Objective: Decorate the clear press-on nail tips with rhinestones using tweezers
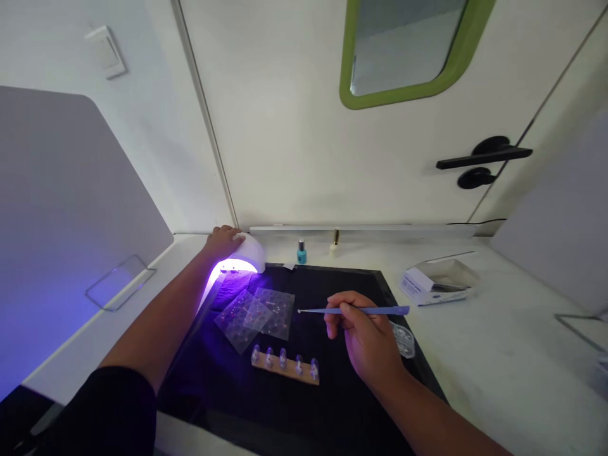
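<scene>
My left hand (223,240) is closed over the top of a white nail lamp (256,252), which glows violet underneath. Between the fingers and thumb of my right hand (363,335) are slim blue tweezers (389,310), pointing left. A tiny pale piece shows at their tip, too small to name. Below and left of that hand, several clear nail tips (283,358) stand upright on a tan strip (289,370). Two translucent patterned sheets (278,316) overlap between the lamp and the strip. Partly behind my right hand lies a clear compartment case (403,341).
A black mat (342,282) covers the white table's middle. Behind it stand a blue polish bottle (301,254) and a gold-capped bottle (335,242). At right is an open white box (437,282). A dark purple-lit cloth (232,290) lies at the lamp's opening.
</scene>
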Motion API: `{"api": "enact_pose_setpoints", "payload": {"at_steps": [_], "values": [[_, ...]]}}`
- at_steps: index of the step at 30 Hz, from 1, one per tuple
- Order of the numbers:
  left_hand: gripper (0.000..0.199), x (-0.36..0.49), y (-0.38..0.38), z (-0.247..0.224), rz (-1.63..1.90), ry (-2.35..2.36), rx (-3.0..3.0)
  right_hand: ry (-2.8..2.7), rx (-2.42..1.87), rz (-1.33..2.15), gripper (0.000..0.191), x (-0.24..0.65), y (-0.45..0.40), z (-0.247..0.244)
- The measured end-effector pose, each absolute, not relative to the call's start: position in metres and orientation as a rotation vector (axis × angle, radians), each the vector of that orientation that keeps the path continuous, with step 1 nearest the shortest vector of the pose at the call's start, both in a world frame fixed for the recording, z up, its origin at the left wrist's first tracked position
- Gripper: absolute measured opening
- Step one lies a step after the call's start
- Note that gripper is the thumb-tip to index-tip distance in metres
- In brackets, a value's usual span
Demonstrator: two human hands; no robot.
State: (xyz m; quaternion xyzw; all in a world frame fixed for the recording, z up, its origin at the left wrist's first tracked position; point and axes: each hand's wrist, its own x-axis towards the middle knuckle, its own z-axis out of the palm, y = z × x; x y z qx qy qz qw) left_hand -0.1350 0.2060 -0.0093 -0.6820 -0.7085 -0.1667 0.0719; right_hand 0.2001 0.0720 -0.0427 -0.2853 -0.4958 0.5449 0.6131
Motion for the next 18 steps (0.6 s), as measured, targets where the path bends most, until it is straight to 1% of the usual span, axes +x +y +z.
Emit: {"api": "enact_pose_setpoints", "payload": {"at_steps": [4,12,18], "values": [[0.035,-0.142,0.198,-0.016,-0.492,-2.11,-2.062,-1.141,-0.669,1.28,0.01,0.198,0.07,-0.041],[0.037,-0.146,0.178,-0.013,-0.58,-1.984,-2.068,-1.114,-0.685,1.287,0.009,0.197,0.075,-0.04],[0.037,-0.144,0.179,-0.022,-0.591,-1.981,-2.099,-1.104,-0.696,1.291,0.009,0.2,0.076,-0.045]]}}
